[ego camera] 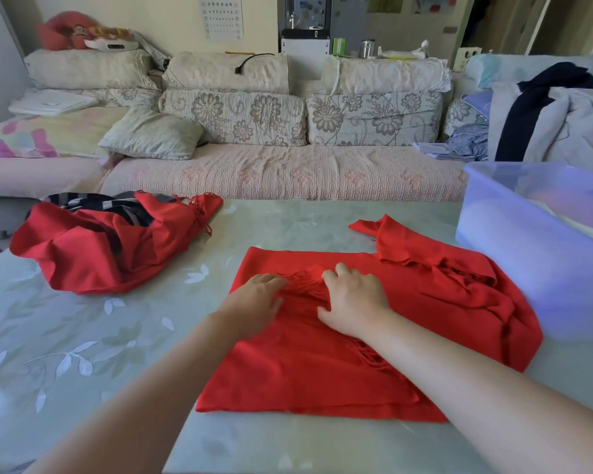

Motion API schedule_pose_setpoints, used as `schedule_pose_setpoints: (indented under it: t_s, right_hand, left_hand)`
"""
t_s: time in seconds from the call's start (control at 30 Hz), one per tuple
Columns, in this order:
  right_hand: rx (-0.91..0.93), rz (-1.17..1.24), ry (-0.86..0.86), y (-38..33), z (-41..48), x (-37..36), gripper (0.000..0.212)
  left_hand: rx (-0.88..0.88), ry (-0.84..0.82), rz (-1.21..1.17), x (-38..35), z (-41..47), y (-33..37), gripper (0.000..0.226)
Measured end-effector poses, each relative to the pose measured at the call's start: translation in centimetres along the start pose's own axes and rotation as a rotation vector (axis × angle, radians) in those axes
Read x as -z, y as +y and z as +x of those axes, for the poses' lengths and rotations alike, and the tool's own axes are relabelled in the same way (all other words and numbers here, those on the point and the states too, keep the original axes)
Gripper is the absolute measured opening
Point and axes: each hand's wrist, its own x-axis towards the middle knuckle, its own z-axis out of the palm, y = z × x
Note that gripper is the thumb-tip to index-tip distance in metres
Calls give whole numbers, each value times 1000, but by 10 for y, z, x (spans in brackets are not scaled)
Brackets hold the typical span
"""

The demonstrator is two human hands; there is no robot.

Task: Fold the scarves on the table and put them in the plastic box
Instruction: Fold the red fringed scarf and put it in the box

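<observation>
On the table (83,336), the red scarf (305,374) runs left-right, bunched end toward the right edge. The left hand (254,299) lies flat on it. Whether the right hand (355,301) grips is unclear.

Table (117,336) bearing a flat scarf (288,371) at centre, a scarf heap (93,254) to its left and the box (514,241) to its right, with the sofa (288,172) behind the table.

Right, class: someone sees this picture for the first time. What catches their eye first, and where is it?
A bright red scarf lies spread on the table, near the middle, with the left hand and the right hand resting on its fringe. A crumpled red scarf is heaped at the far left, and a translucent plastic box stands at the right.
</observation>
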Motion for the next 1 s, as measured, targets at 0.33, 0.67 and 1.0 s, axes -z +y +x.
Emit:
schedule_pose_setpoints:
  t_s: [0.33, 0.67, 1.0]
  right_hand:
    - [-526, 177, -424, 88, 25, 3, 45]
    - [-306, 414, 5, 64, 55, -6, 45]
    - [-536, 399, 13, 74, 92, -42, 27]
  left_hand:
    - [214, -116, 213, -9, 42, -25, 55]
    - [119, -39, 178, -14, 103, -67, 44]
    - [118, 177, 360, -7, 129, -98, 14]
